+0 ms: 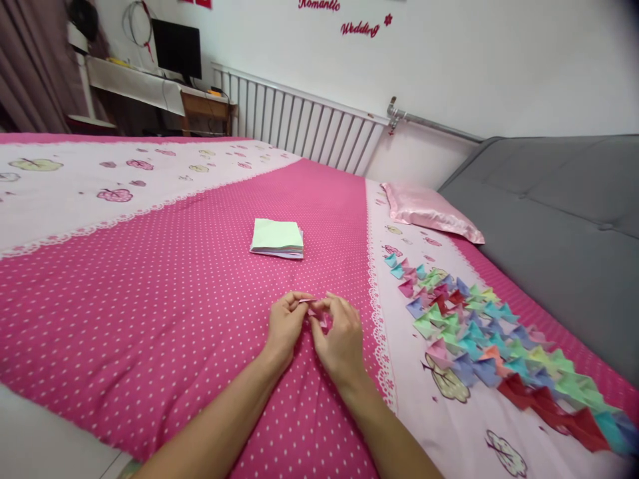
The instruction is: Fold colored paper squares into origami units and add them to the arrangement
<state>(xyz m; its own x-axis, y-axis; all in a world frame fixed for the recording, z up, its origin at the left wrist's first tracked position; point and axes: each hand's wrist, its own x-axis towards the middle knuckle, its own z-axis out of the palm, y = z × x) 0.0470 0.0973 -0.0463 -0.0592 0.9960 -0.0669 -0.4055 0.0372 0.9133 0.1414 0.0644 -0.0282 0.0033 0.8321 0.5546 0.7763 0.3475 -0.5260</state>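
Note:
Between my two hands is a small folded piece of pink paper [319,320], held just above the pink dotted bedspread. My left hand [288,324] pinches its left edge between thumb and fingers. On the other side my right hand [340,332] has its fingers closed around the paper, hiding much of it. Beyond the hands lies a stack of square coloured paper [277,234], pale green on top. To the right, many folded paper boats [469,339] in several colours stand in rows on the bedspread's pale band.
The bed [174,266] fills most of the view. A pink pillow [432,209] rests against the grey headboard [559,213] at the right. A white railing [299,113] runs along the far side, near a desk [204,106] with a black monitor [177,50].

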